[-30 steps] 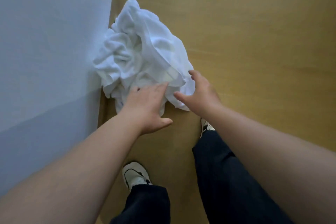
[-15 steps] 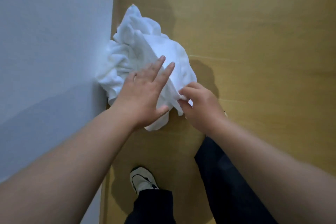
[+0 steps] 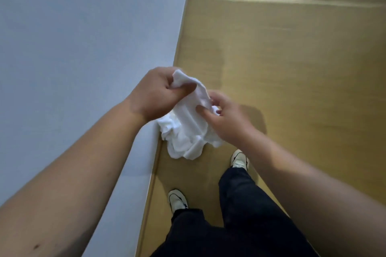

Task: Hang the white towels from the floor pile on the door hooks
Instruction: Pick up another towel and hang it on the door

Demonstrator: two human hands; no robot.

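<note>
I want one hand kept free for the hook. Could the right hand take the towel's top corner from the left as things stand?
Probably yes. The right hand already grips the white towel just beside the left hand, which pinches the top corner; nothing lies between them.

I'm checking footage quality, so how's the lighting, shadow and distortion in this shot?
Head view: soft, even light with no glare; the right hand casts a faint shadow on the wooden floor; wide-angle lens bends the wall edge and stretches the forearms; the white towel is bright, its folds partly washed out.
</note>
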